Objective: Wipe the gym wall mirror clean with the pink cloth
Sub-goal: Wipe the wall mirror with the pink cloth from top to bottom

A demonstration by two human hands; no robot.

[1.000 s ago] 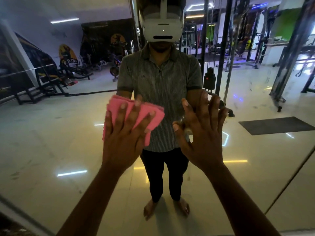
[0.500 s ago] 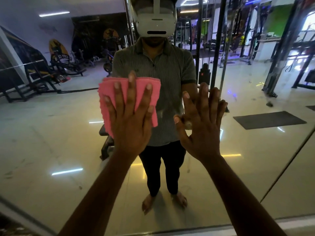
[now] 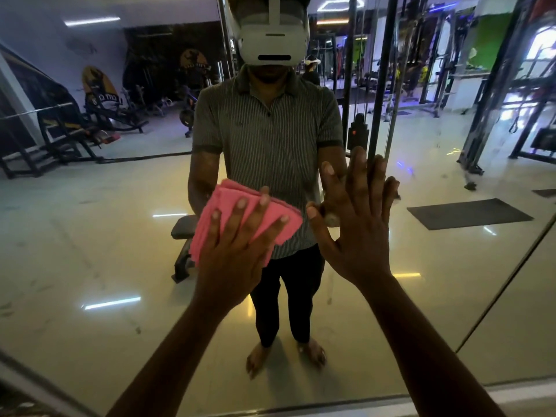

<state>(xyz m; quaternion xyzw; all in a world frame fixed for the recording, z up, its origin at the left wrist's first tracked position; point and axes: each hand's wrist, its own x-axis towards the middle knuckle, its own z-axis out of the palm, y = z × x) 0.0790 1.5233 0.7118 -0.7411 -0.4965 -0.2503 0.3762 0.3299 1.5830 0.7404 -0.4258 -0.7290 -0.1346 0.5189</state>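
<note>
The left hand (image 3: 237, 251), fingers spread flat, has dragged the folded pink cloth (image 3: 237, 218) down the gym wall mirror (image 3: 90, 251) to mid-height, seemingly mid-stroke with streaks remaining, while the right hand (image 3: 358, 233) stays flat, empty, bracing on the glass.

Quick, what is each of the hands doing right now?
Left hand: open, fingers spread, pressing the pink cloth flat on the mirror.
Right hand: open, fingers straight, flat against the mirror, holding nothing.
</note>
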